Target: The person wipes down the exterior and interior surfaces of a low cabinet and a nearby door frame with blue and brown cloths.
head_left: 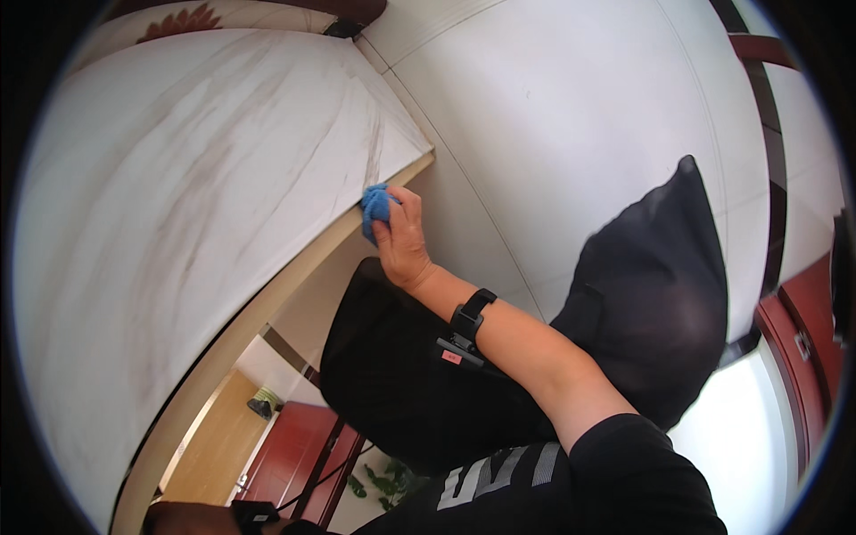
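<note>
My right hand (404, 239) is closed around a crumpled blue cloth (378, 210). It presses the cloth against the front edge of a white marble-patterned tabletop (196, 178), not far from the table's corner. A black strap with a small device (468, 321) is on my right wrist. At the lower left, under the table edge, a dim part of my left hand or forearm (189, 519) shows beside another black wrist device (254, 515). The fingers of that hand are out of sight.
Pale floor tiles (571, 116) stretch beyond the table's right side. My legs in black trousers (660, 294) are close to the table edge. A dark red door (290, 459) and green leaves (392, 481) appear near the lower edge. Red-brown furniture (816, 325) stands at far right.
</note>
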{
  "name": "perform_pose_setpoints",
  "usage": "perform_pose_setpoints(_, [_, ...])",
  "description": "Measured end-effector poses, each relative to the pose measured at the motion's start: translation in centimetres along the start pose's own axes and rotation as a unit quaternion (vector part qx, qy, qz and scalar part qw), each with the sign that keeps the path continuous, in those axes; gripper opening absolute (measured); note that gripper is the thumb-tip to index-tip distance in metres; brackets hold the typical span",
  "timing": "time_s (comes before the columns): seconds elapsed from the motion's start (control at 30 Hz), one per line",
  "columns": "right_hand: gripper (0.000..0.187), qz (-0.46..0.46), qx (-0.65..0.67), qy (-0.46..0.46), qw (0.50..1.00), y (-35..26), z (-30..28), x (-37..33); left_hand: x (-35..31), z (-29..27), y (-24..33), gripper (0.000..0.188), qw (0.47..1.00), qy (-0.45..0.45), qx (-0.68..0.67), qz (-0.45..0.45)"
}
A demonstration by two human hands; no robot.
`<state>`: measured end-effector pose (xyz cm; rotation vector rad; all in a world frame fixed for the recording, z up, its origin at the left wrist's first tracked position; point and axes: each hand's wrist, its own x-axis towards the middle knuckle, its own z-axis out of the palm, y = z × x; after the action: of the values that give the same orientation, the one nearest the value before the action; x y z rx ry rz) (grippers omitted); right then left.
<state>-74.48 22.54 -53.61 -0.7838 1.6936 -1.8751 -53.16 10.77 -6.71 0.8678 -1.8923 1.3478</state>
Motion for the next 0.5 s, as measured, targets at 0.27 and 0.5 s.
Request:
perform_pose_setpoints(0.27, [0.025, 0.131, -0.059, 0.047, 0.989, 13.6, -2.0, -0.5, 0.8, 1.6, 2.8, 0.035, 0.93, 0.175, -0.193, -0.261])
perform_pose_setpoints(0.5, [0.025, 0.049, 0.012, 0.059, 0.997, 6.8, -1.5, -0.2, 0.7, 1.5, 3.0, 0.036, 0.939, 0.168, -0.208, -0.217])
